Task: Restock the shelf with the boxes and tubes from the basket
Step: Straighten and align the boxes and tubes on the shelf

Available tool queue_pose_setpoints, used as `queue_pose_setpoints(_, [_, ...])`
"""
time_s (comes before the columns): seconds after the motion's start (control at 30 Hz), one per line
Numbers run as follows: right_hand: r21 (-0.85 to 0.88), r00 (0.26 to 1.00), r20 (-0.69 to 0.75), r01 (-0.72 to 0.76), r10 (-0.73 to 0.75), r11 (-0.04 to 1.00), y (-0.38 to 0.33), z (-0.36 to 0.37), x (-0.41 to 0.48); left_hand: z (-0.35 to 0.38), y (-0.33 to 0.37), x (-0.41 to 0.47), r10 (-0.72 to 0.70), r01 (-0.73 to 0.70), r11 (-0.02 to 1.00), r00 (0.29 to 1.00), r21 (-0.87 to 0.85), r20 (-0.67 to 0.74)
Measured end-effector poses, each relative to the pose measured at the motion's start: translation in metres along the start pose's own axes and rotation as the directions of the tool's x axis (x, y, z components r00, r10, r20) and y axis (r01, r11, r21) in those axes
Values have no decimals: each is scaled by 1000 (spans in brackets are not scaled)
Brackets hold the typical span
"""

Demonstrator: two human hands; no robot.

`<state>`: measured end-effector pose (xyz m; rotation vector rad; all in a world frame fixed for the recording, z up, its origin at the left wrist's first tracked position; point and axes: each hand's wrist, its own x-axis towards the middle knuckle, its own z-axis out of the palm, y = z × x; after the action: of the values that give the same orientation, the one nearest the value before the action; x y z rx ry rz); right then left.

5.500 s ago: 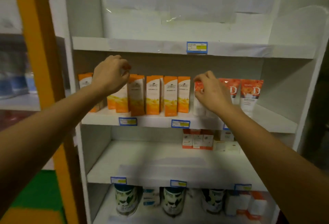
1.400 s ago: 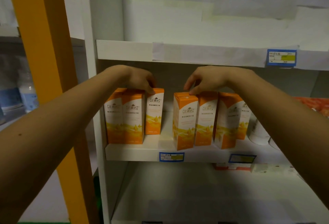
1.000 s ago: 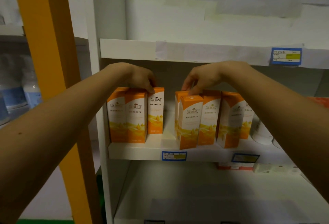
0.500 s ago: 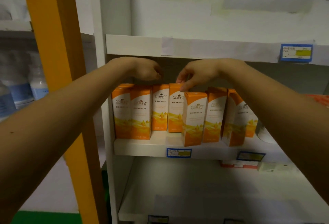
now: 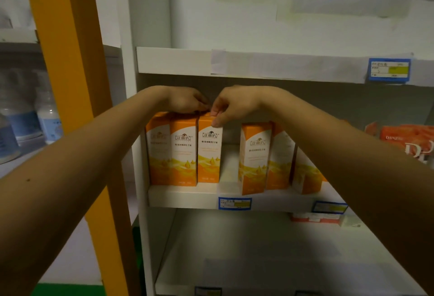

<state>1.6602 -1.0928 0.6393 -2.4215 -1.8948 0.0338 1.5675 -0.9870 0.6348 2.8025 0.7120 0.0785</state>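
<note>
Orange-and-white boxes stand in a row on the white shelf [image 5: 187, 198]. My left hand [image 5: 187, 101] lies curled over the tops of the two leftmost boxes [image 5: 172, 152]. My right hand [image 5: 234, 105] pinches the top of a third orange box [image 5: 209, 152], thumb on its front face, fingers on its lid. That box stands upright against the left pair. A gap separates it from the right group of orange boxes [image 5: 254, 157], which my right forearm partly hides. The basket is out of view.
An orange post [image 5: 70, 84] stands left of the shelf unit, with blue-labelled bottles [image 5: 21, 126] behind it. Red-and-white tubes [image 5: 408, 140] sit at the far right. Small red-and-white boxes [image 5: 314, 219] lie on the lower shelf. Blue price tags [image 5: 234, 203] mark the shelf edges.
My right hand has slid one orange box leftwards until it meets the left pair, which opened a gap to the right group. My left hand has stayed on the left boxes.
</note>
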Motion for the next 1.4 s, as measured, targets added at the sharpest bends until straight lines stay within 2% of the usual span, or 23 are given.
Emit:
queue_pose_setpoints(0.3, [25,989,-145,8,-4,1000,13,3,-10,1,3,3,23,-23,1000,1000,1,-2])
queue_pose_setpoints(0.43, [50,982,-182,-48,57,998,31,-2,-30,2,9,7,31,-31,1000,999,-2,-33])
queue_pose_setpoints(0.6, [126,994,-64,-84,93,989,48,-6,-57,2,17,6,73,-76,996,996,-55,-59])
queue_pose_setpoints(0.77, [53,996,32,-87,85,995,54,-7,-63,3,17,7,109,-113,992,992,-54,-63])
queue_pose_setpoints(0.93, [81,996,59,-77,73,994,58,-7,-63,5,17,6,136,-140,989,988,-40,-72])
queue_pose_setpoints(1.1, [57,995,-48,-86,89,995,58,-4,-51,3,16,3,130,-135,990,987,-50,-93])
queue_pose_setpoints(1.23, [144,978,-153,-120,141,982,55,-1,-32,1,12,2,93,-103,992,989,-78,-118])
queue_pose_setpoints(1.4, [124,974,-148,-153,170,980,46,2,-12,1,10,4,83,-87,996,988,-33,-127])
